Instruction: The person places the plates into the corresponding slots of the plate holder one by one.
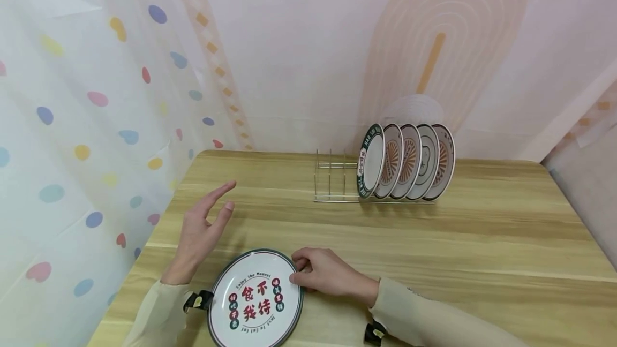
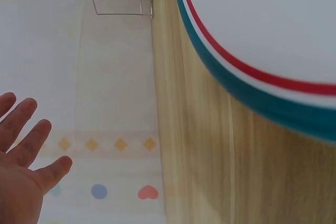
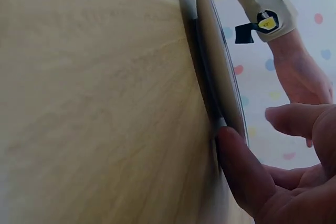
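A white plate (image 1: 255, 296) with a dark green rim and red and green Chinese characters lies at the front of the table. My right hand (image 1: 332, 273) holds its right edge, fingers curled at the rim and thumb over the top. In the right wrist view, a fingertip (image 3: 231, 137) is under the plate's rim (image 3: 228, 72), while the thumb (image 3: 294, 119) shows a gap from the plate. My left hand (image 1: 200, 232) is raised beyond the plate's left side, touching nothing, its fingers spread in the left wrist view.
A wire dish rack (image 1: 332, 197) stands at the back of the wooden table (image 1: 506, 240). Several patterned plates (image 1: 409, 162) stand upright in its right part; bare wire slots show at its left. A patterned curtain (image 1: 299, 58) hangs behind the table.
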The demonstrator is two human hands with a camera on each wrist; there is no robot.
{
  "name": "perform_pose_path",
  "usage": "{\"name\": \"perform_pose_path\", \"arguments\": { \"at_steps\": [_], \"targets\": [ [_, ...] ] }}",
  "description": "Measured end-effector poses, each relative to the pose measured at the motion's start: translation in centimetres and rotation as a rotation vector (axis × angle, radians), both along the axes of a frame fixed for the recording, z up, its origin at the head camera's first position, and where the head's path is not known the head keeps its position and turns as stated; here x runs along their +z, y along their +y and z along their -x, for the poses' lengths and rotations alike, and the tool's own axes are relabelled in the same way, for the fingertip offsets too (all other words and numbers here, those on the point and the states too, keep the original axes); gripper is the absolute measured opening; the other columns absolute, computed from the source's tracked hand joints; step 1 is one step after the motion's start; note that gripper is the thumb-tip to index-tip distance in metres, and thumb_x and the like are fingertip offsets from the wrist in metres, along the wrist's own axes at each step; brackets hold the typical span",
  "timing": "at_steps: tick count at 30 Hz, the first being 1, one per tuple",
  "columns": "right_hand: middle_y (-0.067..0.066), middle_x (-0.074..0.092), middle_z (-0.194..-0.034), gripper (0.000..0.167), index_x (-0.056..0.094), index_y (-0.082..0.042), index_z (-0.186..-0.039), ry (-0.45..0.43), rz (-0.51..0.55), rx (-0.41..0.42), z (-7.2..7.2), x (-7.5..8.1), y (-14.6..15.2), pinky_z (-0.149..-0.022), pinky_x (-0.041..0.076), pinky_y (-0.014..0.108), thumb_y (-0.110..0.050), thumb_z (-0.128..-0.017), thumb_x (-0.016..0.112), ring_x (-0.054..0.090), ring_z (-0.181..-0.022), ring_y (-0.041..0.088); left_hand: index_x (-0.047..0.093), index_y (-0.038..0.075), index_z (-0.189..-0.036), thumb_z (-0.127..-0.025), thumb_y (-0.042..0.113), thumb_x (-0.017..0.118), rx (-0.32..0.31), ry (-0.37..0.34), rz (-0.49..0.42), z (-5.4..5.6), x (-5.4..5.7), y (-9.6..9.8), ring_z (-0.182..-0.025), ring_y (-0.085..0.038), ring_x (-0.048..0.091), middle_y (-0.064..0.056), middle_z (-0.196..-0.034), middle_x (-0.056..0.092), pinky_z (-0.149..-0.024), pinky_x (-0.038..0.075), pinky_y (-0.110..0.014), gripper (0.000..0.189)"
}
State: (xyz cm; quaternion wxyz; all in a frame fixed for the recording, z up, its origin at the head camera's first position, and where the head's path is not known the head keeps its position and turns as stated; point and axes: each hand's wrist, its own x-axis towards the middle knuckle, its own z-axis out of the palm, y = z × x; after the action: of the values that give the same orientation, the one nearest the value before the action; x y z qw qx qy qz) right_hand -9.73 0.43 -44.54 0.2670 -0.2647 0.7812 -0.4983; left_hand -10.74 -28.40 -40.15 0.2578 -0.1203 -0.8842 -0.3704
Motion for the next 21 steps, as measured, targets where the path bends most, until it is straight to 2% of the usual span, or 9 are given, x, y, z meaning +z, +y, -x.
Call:
{"name": "perform_pose_path", "arguments": {
  "at_steps": [3,6,10,16,19,21],
  "targets": [
    [-0.008,0.066,-0.087,0.039,0.069,0.001,-0.125,0.054,-0.056,-0.003,0.2,-0.3,-0.8,-0.067,0.055,0.021,-0.016,-0.091,0.079,0.062,-0.07,0.003,0.062,0.003,-0.142,-0.102,0.008,0.062,0.001,-0.008,-0.002,-0.1,0.0,0.0,-0.131,-0.041,0.057,-0.016,-0.141,0.063,-0.109,0.033,-0.011,0.04],
    [-0.01,0.062,-0.079,0.036,0.072,0.0,-0.121,0.145,-0.123,-0.009,0.3,-0.3,-1.3,-0.067,0.048,0.019,-0.015,-0.089,0.081,0.056,-0.066,0.002,0.062,0.004,-0.142,-0.103,0.01,0.062,0.006,-0.019,-0.005,-0.1,0.1,-0.1,-0.132,-0.041,0.057,-0.016,-0.142,0.063,-0.108,0.033,-0.012,0.04],
    [-0.009,0.06,-0.074,0.032,0.072,-0.001,-0.117,0.166,-0.16,-0.008,0.3,-0.1,-1.7,-0.063,0.046,0.02,-0.011,-0.088,0.08,0.054,-0.062,0.003,0.062,0.005,-0.143,-0.104,0.012,0.061,0.009,-0.031,-0.011,-0.2,0.2,-0.1,-0.132,-0.042,0.056,-0.016,-0.142,0.063,-0.108,0.034,-0.012,0.039],
    [-0.006,0.062,-0.081,0.025,0.07,-0.002,-0.11,0.109,-0.144,-0.015,0.5,0.1,-1.2,-0.065,0.049,0.021,-0.007,-0.087,0.079,0.056,-0.069,0.006,0.062,0.008,-0.143,-0.104,0.012,0.061,0.011,-0.039,-0.007,-0.2,0.2,-0.2,-0.133,-0.041,0.056,-0.015,-0.142,0.063,-0.107,0.034,-0.012,0.039],
    [-0.002,0.064,-0.087,0.026,0.066,-0.001,-0.113,0.029,-0.086,-0.011,0.6,0.1,-0.7,-0.064,0.053,0.023,-0.003,-0.089,0.076,0.059,-0.073,0.009,0.062,0.009,-0.144,-0.104,0.013,0.061,0.017,-0.049,-0.007,-0.2,0.2,-0.2,-0.133,-0.041,0.056,-0.015,-0.143,0.063,-0.107,0.035,-0.014,0.04],
    [0.002,0.066,-0.09,0.028,0.063,0.001,-0.117,-0.052,-0.033,-0.007,0.7,0.0,-0.4,-0.062,0.056,0.025,-0.001,-0.091,0.073,0.062,-0.074,0.012,0.062,0.01,-0.144,-0.104,0.014,0.061,0.019,-0.061,-0.008,-0.2,0.3,-0.2,-0.134,-0.04,0.055,-0.014,-0.144,0.062,-0.11,0.038,-0.023,0.04]
  ]
}}
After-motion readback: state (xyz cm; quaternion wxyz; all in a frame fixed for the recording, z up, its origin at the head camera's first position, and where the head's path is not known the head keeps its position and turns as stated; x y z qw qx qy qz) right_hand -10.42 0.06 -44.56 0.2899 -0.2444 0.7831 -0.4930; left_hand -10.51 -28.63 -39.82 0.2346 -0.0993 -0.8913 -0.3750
